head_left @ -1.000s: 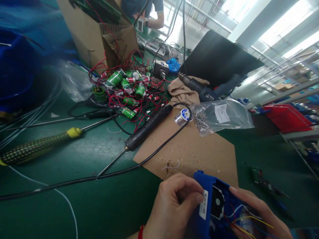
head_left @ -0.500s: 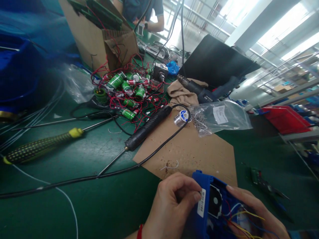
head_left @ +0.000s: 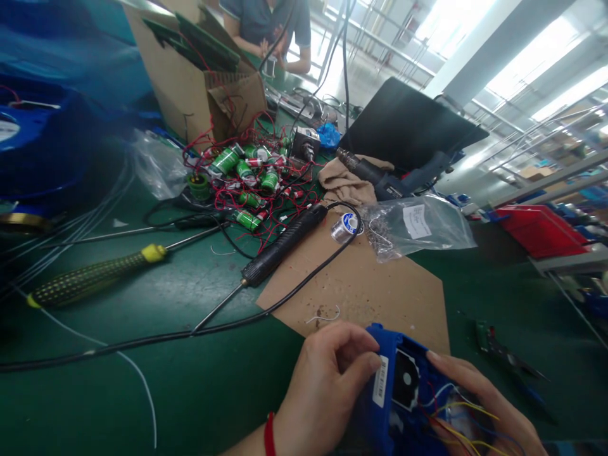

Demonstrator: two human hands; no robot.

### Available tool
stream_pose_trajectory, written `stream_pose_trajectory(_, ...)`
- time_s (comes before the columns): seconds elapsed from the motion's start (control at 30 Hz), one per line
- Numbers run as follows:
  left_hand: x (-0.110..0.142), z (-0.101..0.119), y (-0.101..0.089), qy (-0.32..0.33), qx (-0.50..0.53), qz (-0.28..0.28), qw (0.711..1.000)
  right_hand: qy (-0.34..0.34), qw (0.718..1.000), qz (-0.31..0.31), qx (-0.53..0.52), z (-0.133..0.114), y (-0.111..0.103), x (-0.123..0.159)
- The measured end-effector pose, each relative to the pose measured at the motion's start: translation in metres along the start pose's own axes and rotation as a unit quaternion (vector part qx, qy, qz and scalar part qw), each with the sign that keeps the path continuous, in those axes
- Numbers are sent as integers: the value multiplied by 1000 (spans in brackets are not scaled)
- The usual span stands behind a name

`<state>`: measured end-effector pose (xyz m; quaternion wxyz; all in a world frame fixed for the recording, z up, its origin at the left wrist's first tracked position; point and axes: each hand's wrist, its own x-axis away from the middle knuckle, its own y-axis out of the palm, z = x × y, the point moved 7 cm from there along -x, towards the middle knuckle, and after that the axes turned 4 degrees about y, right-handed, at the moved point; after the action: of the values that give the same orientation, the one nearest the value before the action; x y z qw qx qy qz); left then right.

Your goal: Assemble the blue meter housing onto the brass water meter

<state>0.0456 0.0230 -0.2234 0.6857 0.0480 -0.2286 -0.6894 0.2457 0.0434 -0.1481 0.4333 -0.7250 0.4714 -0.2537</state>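
At the bottom of the head view I hold a blue plastic housing (head_left: 389, 354) with a white barcode label and coloured wires inside. My left hand (head_left: 327, 386) grips its left edge, thumb pressed by the label, a red band at the wrist. My right hand (head_left: 479, 399) lies over the right side, fingers curled across the wires. The housing sits just past the near edge of a brown cardboard sheet (head_left: 375, 285).
A black soldering iron (head_left: 280, 247) with its cable lies on the green mat, a yellow-tipped screwdriver (head_left: 95, 275) to the left. Green batteries with red wires (head_left: 247, 183), a solder spool (head_left: 346, 226), a plastic bag (head_left: 418, 225), a heat gun (head_left: 380, 177) and a carton (head_left: 194, 95) stand behind. Another person works at the far end.
The view has shifted slightly, so the table items appear a little higher and to the right. My hands keep their grip on the blue housing, lower in the frame.
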Motion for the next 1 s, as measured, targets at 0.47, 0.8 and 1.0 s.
stream_pose_trajectory(0.47, 1, 23, 19, 141, -258, -84, 952, -31, 999, 1, -12, 3, 3, 2)
stream_pose_trajectory(0.8, 6, 16, -4, 117, -121, 24, 985, -57, 998, 1, 2, -10, -1, -8)
stream_pose_trajectory(1.0, 7, 29, 0, 192, -91, 57, 976, -20, 999, 12, -26, -4, 1, -4)
